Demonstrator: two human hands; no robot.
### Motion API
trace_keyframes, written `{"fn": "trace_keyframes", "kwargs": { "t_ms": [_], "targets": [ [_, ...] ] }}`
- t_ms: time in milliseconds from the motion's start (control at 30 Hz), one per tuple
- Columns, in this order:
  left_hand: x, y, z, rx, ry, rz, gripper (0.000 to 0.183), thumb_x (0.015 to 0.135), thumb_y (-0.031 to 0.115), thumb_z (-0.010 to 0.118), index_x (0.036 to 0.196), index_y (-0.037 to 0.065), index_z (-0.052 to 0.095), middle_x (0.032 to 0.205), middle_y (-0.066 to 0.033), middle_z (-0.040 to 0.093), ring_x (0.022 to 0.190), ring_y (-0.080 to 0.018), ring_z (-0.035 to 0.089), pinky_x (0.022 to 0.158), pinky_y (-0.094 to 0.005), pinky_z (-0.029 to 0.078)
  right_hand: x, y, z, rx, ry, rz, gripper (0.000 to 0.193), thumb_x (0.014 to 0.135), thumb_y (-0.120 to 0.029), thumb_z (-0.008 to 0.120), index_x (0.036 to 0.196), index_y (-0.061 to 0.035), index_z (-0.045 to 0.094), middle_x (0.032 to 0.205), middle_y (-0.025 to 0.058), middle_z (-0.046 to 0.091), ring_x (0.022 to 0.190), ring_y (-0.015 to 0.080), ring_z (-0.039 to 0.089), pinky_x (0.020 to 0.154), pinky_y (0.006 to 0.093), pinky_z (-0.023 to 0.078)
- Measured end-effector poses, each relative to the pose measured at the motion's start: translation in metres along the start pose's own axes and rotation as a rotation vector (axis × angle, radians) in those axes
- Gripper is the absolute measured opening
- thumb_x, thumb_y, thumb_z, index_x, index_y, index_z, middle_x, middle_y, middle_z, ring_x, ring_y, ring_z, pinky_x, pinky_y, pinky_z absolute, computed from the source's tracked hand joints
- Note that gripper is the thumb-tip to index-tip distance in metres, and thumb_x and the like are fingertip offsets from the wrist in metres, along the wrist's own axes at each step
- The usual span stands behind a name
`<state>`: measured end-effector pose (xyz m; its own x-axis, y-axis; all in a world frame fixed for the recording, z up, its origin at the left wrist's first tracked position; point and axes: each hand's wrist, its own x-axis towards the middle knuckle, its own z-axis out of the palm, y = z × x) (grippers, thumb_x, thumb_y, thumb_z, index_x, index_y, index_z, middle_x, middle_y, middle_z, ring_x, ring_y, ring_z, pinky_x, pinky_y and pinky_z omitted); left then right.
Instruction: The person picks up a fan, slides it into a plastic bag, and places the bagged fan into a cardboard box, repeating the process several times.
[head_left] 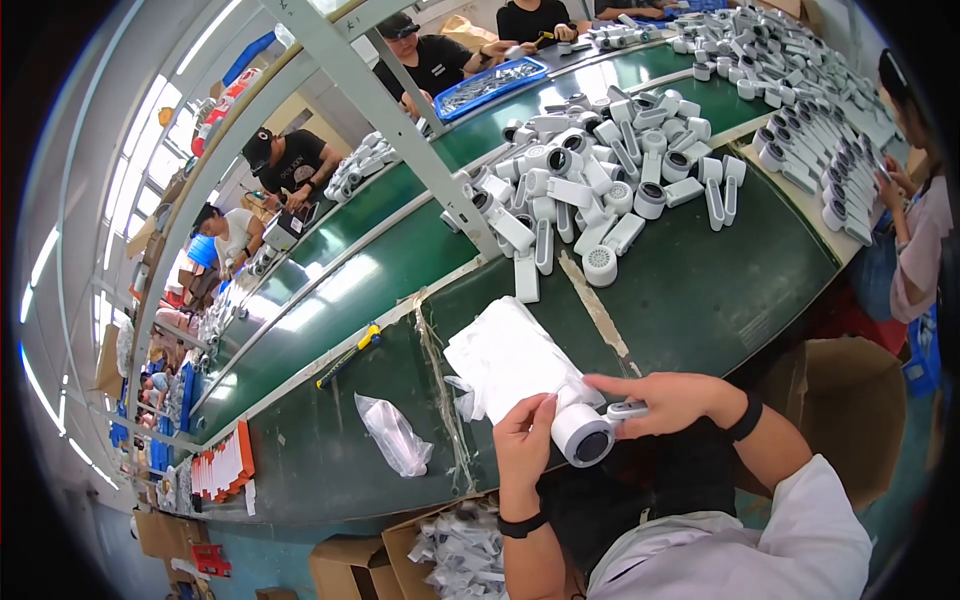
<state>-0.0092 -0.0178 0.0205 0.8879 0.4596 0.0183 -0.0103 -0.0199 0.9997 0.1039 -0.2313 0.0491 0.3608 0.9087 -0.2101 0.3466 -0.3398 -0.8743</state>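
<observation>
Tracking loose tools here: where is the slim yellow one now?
In the head view, left of centre: the slim yellow tool lies on the green table, beyond the clear plastic bag and left of the white stack.

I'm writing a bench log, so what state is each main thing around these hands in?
White device: tilted, held by its handle
Right hand: closed on that handle
Left hand: fingers bent beside the device, grip unclear
White wrapping: stacked, creased
Clear bag: lying down, contents unclear
Yellow-and-black tool: lying down
Device pile: heaped loosely
Lower box: open, holding bagged items
Right-side box: open
</observation>
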Motion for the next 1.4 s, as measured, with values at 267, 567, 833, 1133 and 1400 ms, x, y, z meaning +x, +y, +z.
{"fn": "trace_keyframes", "kwargs": {
  "t_ms": [267, 567, 833, 1133, 1400],
  "targets": [
    [-0.006, -0.001, -0.009, 0.248, 0.051, 0.224, 0.016, 0.092, 0.010, 0.067, 0.098, -0.005, 0.069, 0.085, -0.0044, 0.068, 0.075, -0.0089, 0.059, 0.070, -0.0224, 0.046, 0.016, -0.005, 0.015, 0.118, 0.085, 0.246, 0.061, 0.090, -0.039, 0.059, 0.146, -0.0234, 0.040, 0.081, 0.0110, 0.066, 0.068, 0.0209, 0.062, 0.072, 0.0348, 0.052],
    [-0.018, 0.012, 0.022, 0.761, 0.050, 0.776, 0.014, 0.080, 0.003, 0.072, 0.093, 0.003, 0.070, 0.071, -0.0072, 0.057, 0.065, -0.0258, 0.054, 0.060, -0.0350, 0.044, 0.021, -0.001, 0.046, 0.497, 0.326, 0.282, 0.061, 0.092, -0.025, 0.058, 0.148, -0.0172, 0.035, 0.086, 0.0108, 0.066, 0.069, 0.0199, 0.067, 0.063, 0.0332, 0.055],
    [-0.048, -0.007, 0.035, 0.444, -0.310, 0.680, 0.025, 0.076, 0.001, 0.074, 0.100, 0.003, 0.068, 0.080, -0.0094, 0.062, 0.076, -0.0293, 0.058, 0.068, -0.0368, 0.046, 0.039, 0.023, 0.065, 1.032, 0.609, 0.002, 0.062, 0.092, -0.003, 0.048, 0.150, -0.0080, 0.026, 0.107, 0.0081, 0.062, 0.089, 0.0142, 0.062, 0.066, 0.0299, 0.055],
    [-0.043, -0.023, 0.015, -0.377, -0.036, -0.002, 0.051, 0.096, 0.011, 0.055, 0.141, -0.001, 0.033, 0.136, -0.0127, 0.046, 0.118, -0.0213, 0.051, 0.094, -0.0345, 0.048, 0.035, -0.010, 0.079, 1.157, 0.549, -0.094, 0.031, 0.094, -0.005, 0.049, 0.125, -0.0037, 0.054, 0.110, 0.0033, 0.062, 0.098, 0.0128, 0.060, 0.086, 0.0264, 0.048],
    [-0.055, -0.024, 0.021, -0.768, -0.114, -0.315, 0.060, 0.094, 0.019, 0.064, 0.144, 0.010, 0.031, 0.128, -0.0073, 0.054, 0.100, -0.0190, 0.060, 0.078, -0.0319, 0.052, 0.041, -0.029, 0.086, -0.093, 0.979, -0.270, 0.031, 0.084, -0.005, 0.058, 0.114, -0.0048, 0.064, 0.104, 0.0144, 0.062, 0.092, 0.0325, 0.057, 0.082, 0.0390, 0.045]
  ]
}}
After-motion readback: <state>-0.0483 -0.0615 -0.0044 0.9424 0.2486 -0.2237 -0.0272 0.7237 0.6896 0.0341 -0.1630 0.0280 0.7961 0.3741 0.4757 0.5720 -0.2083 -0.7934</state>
